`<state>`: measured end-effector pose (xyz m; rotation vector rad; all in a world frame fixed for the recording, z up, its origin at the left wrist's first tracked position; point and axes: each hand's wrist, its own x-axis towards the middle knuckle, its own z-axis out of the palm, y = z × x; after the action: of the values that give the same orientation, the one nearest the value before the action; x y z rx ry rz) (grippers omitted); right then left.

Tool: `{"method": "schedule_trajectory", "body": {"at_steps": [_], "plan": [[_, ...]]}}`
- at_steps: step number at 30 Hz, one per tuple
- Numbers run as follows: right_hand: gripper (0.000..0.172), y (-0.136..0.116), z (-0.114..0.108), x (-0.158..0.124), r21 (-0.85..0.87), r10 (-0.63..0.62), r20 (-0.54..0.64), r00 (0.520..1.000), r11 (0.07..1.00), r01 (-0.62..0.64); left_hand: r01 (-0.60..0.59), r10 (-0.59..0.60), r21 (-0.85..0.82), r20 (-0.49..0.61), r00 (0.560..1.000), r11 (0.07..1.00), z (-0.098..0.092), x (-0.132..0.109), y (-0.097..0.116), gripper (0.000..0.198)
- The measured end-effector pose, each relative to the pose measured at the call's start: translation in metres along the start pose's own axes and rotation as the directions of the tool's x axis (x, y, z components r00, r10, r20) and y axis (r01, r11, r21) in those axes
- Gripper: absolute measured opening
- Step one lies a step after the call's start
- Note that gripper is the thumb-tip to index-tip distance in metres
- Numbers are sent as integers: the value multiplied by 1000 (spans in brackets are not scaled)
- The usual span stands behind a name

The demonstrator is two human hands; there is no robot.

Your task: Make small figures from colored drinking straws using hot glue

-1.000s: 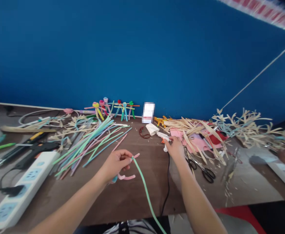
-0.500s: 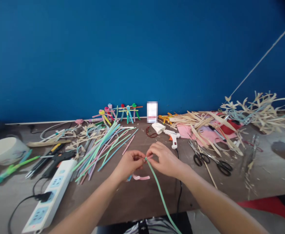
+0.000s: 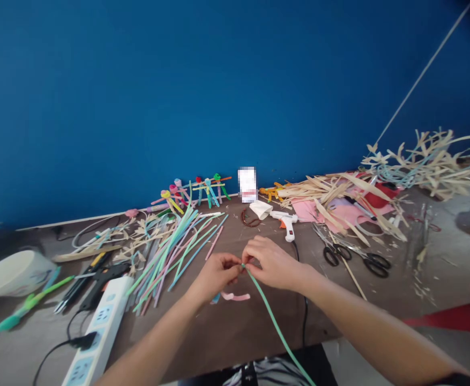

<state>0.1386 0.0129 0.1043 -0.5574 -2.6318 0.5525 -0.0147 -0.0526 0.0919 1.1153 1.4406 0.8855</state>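
A long mint-green pipe cleaner (image 3: 274, 320) runs from my fingertips down past the table's front edge. My right hand (image 3: 270, 262) pinches its upper end between thumb and forefinger. Fingers of my left hand (image 3: 217, 276) are closed at the same small green end, touching or nearly touching those of the right. The exact grip at the tip is partly hidden by the fingers. Beneath my left hand lies a curled pink strip (image 3: 237, 297) with a bit of blue (image 3: 216, 298) beside it.
Loose pastel pipe cleaners (image 3: 170, 252) lie left, beside a white power strip (image 3: 102, 327) and a dark glue gun (image 3: 108, 276). To the right are a white glue gun (image 3: 288, 222), scissors (image 3: 337, 253) and pale strips (image 3: 331, 195). Small pipe-cleaner figures (image 3: 208, 190) stand by the blue wall.
The view has tilted, so the table's left side sits lower and its right side higher. Both hands stay together at the green end; the pink bit between my right fingers no longer shows.
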Motion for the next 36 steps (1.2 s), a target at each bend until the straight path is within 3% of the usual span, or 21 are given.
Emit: {"method": "schedule_trajectory", "body": {"at_steps": [7, 12, 19, 25, 30, 36], "plan": [[10, 0, -4, -2, -26, -27, 16, 1000, 999, 27, 5, -11, 95, 58, 998, 995, 0, -1, 11, 13], [7, 1, -8, -2, -73, -94, 49, 994, 993, 98, 0, -11, 74, 146, 989, 997, -4, 3, 5, 13], [11, -1, -12, -4, -190, -218, 17, 976, 957, 217, 102, -81, -111, 177, 981, 989, -6, 1, 4, 11], [14, -2, -13, -3, -336, -326, 83, 942, 880, 334, 182, -133, -272, 189, 973, 945, -8, 1, 5, 14], [19, 1, -12, -6, -303, -278, 27, 960, 913, 273, 170, -137, -316, 124, 983, 933, -11, 0, 4, 21], [30, 1, -2, -14, -91, -153, -112, 982, 986, 143, 125, -108, -254, 80, 991, 959, -13, -3, 3, 20]]}}
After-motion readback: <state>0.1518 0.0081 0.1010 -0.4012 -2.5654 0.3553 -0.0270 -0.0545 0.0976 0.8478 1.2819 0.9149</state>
